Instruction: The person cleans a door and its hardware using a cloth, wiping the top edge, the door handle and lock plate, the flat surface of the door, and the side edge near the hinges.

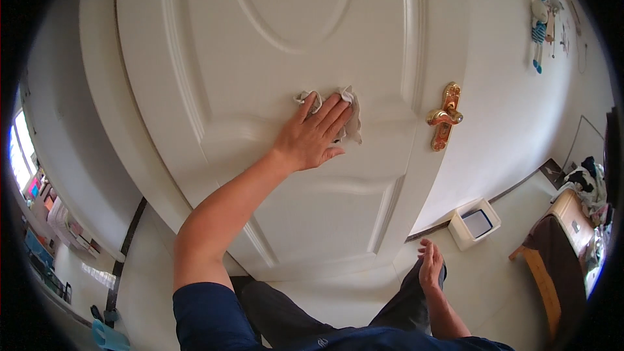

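My left hand (311, 131) is stretched out to the middle of a white panelled door (260, 91). Under its fingers it holds a crumpled, pale grey cloth (353, 123) pressed against the door; edges of the cloth stick out past the fingertips and to the right of the hand. The palm side is hidden. Low on the right, my right hand (431, 265) hangs over my right knee, its fingers loosely bent and apart, with nothing seen in it. To the right of the cloth, a gold and copper-coloured door handle (444, 117) is mounted near the door's edge.
On the floor right of the door stands a white square bin (474, 224). Further right is a wooden-legged table (552, 266) with piled cloth behind it. A soft toy (538, 19) hangs on the wall. At the lower left is a light blue container (109, 336).
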### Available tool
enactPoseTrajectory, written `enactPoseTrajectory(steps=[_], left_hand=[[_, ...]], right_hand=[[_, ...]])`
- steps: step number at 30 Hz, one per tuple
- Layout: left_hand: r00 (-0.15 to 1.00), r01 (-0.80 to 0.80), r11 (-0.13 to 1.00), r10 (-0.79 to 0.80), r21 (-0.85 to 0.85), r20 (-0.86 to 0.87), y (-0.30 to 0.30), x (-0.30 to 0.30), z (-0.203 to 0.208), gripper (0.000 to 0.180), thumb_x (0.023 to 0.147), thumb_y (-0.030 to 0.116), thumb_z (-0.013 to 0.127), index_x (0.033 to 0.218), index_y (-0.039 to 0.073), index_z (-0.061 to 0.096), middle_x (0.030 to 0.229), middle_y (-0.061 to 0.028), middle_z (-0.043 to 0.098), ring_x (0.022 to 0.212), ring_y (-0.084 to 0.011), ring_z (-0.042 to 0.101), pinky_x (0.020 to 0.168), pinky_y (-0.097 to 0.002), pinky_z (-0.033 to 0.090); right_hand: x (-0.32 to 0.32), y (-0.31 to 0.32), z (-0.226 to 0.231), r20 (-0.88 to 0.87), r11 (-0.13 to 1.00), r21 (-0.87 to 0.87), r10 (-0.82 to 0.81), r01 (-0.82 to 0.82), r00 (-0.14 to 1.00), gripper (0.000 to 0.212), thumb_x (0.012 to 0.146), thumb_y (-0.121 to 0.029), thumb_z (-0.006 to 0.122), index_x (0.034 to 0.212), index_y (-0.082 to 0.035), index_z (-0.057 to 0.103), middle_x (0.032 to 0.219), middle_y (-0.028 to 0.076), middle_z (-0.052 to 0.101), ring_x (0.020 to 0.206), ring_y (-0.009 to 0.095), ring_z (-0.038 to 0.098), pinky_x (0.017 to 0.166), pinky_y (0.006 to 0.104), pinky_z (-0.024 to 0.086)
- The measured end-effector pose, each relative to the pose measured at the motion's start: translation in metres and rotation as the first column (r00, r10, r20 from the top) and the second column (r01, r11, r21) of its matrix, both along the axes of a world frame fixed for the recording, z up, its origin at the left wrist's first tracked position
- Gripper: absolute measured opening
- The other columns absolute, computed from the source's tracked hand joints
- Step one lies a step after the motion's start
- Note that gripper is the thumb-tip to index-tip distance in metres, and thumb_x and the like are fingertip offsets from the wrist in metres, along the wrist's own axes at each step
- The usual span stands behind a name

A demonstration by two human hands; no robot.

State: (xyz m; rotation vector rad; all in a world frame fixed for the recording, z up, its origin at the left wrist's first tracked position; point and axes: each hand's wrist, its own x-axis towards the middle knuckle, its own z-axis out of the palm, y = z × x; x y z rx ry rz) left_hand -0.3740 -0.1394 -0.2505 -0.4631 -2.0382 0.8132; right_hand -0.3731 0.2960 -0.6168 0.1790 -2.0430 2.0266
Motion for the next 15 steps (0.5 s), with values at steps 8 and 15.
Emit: enactPoseTrajectory(steps=[8, 15], left_hand=[[0.999, 0.036, 0.999, -0.036, 0.003, 0.028, 0.065, -0.029, 0.026, 0.101, 0.099, 0.073, 0.07, 0.174, 0.009, 0.045, 0.183, -0.0077, 0.037, 0.173, -0.028, 0.024, 0.14, -0.062, 0.017], [0.991, -0.116, 0.989, 0.121, -0.088, 0.053, 0.058, -0.018, 0.024, 0.102, 0.099, 0.074, 0.068, 0.175, 0.012, 0.042, 0.181, -0.0047, 0.041, 0.171, -0.0271, 0.028, 0.14, -0.0613, 0.016]], right_hand=[[0.017, -0.043, -0.033, 0.166, 0.978, -0.079, 0.204, -0.194, 0.965, 0.054, 0.119, -0.045, 0.055, 0.138, 0.003, 0.072, 0.126, 0.015, 0.077, 0.1, 0.023, 0.076, 0.084, 0.0371, 0.062], [0.008, -0.032, -0.051, 0.231, 0.975, -0.131, 0.204, -0.177, 0.951, 0.057, 0.119, -0.048, 0.056, 0.136, 0.004, 0.072, 0.125, 0.014, 0.076, 0.096, 0.022, 0.074, 0.08, 0.037, 0.061]])
